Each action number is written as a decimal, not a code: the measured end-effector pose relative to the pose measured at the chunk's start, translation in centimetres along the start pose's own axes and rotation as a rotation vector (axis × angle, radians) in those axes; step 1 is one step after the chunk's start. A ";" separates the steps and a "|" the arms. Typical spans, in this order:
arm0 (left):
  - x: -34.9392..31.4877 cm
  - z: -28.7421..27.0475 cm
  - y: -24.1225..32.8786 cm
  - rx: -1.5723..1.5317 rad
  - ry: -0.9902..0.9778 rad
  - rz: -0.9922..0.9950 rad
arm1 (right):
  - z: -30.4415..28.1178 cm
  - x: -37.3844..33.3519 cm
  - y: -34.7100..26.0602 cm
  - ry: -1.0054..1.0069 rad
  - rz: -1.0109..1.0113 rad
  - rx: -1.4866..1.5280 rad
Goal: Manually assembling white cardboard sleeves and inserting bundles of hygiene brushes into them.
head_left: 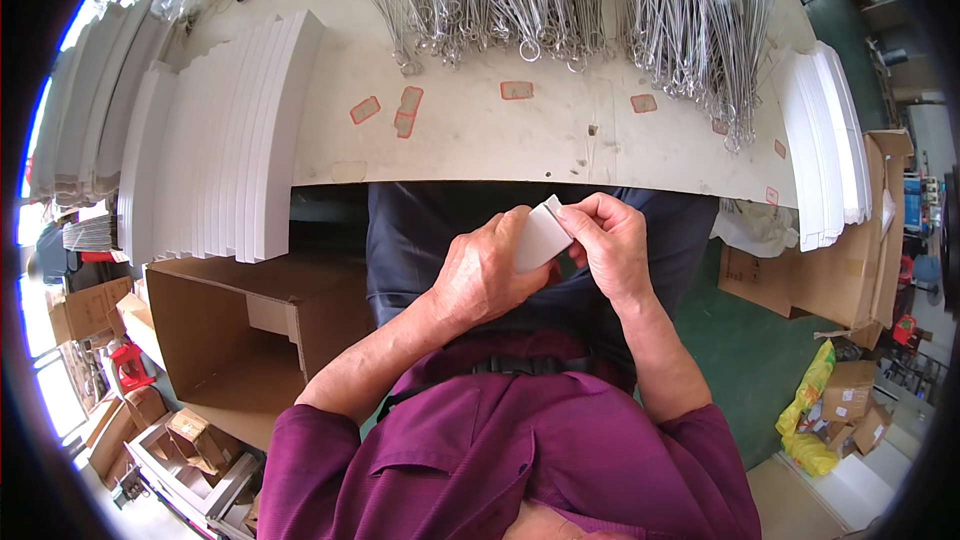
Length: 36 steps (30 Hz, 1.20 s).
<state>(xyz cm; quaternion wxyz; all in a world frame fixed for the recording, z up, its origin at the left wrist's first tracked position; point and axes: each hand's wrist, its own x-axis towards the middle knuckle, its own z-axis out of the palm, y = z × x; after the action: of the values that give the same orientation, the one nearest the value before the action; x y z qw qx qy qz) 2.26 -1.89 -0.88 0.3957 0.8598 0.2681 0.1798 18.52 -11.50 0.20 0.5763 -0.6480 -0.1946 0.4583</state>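
Note:
Over my lap, just off the table's front edge, I hold a slim white carton (541,240) tilted up to the right. My left hand (481,268) is wrapped round its body. At the carton's upper end, the thumb and fingers of my right hand (616,244) pinch the edge by the end flap. Most of the carton's lower part is hidden behind my left fingers, and what it contains does not show. Beyond my hands, wire brushes (500,0) with looped ends lie in dense bunches across the back of the table (450,130).
A row of long white cartons (215,140) stands at the table's left, and another stack (822,140) at its right. An open brown cardboard box (225,330) is at lower left, another cardboard box (850,250) at right. Red-edged labels (516,90) stick to the tabletop.

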 end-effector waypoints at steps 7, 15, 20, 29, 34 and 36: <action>-0.1 0.0 -0.2 0.012 -0.001 -0.005 | 1.3 -1.1 1.3 0.127 -0.358 -0.301; 0.3 -0.3 0.2 -0.083 -0.023 -0.043 | 1.6 -0.9 3.0 0.054 -0.601 -0.383; 0.0 0.2 -0.8 -0.070 0.017 -0.006 | 1.5 -0.7 3.1 0.033 -0.710 -0.504; -0.4 0.2 -0.7 -0.074 -0.074 -0.062 | 1.4 -1.5 3.7 -0.028 -0.679 -0.516; 0.4 -1.7 0.7 -0.022 -0.069 -0.035 | 0.9 -1.2 1.8 0.088 -0.467 -0.328; 0.5 -3.5 0.8 0.113 -0.071 0.005 | -0.1 -0.3 0.1 0.134 -0.385 -0.182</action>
<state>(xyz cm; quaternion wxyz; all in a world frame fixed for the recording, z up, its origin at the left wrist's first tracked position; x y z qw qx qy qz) 1.08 0.01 1.93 0.3553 0.8872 0.2615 0.1349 18.40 -11.80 0.17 0.6040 -0.6773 -0.3164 0.2764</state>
